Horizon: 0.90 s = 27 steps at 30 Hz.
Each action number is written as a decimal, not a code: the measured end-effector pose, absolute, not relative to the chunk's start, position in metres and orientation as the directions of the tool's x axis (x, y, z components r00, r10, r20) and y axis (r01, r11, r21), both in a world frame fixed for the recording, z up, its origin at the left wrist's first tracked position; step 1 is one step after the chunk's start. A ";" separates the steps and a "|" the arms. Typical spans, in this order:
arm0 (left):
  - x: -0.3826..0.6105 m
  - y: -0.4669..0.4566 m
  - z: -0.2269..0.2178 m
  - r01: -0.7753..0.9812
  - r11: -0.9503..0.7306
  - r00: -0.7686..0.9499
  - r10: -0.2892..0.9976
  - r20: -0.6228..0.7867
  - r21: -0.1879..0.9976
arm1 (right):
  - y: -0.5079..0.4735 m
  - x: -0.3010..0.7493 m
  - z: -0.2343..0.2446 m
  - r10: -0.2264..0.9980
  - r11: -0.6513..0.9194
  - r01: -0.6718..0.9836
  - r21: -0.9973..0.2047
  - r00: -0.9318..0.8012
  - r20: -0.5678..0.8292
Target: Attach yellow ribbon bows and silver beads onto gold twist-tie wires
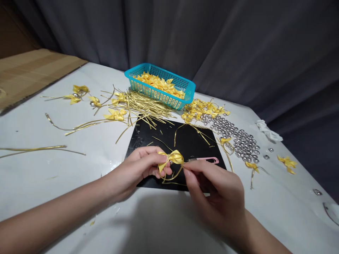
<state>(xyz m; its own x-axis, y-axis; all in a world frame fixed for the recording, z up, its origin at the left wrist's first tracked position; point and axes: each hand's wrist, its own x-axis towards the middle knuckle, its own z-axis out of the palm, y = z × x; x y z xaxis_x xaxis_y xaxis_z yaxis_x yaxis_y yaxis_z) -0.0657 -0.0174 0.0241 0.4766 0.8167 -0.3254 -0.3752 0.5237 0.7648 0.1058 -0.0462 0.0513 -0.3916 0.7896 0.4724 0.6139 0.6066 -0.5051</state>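
Note:
My left hand (137,168) pinches a small yellow ribbon bow (172,157) over the near edge of a black mat (185,141). A thin gold wire tie (172,175) loops down from the bow. My right hand (214,192) is closed, its fingertips gripping the end of that gold wire just right of the bow. A small silver bell seems to sit at the bow's centre, mostly hidden.
A teal basket (159,92) of yellow bows stands at the back. Beside it lie gold wire ties (143,104) and finished bows (203,109). Silver bells (238,137) are spread at the right. A pink tool (206,160) lies on the mat. Cardboard (29,72) lies far left.

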 end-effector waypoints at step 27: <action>-0.066 -0.019 0.024 -0.400 0.533 0.490 0.812 -0.317 0.746 | -0.047 0.106 0.050 0.800 0.598 0.587 -0.545 -0.399 0.449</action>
<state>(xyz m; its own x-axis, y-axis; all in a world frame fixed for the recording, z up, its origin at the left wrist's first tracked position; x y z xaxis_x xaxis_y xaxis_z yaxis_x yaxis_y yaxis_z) -0.0657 -0.0195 0.0243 0.4905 0.8116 -0.3174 -0.3996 0.5331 0.7457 0.1060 -0.0474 0.0499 -0.3987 0.7999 0.4485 0.5871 0.5983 -0.5452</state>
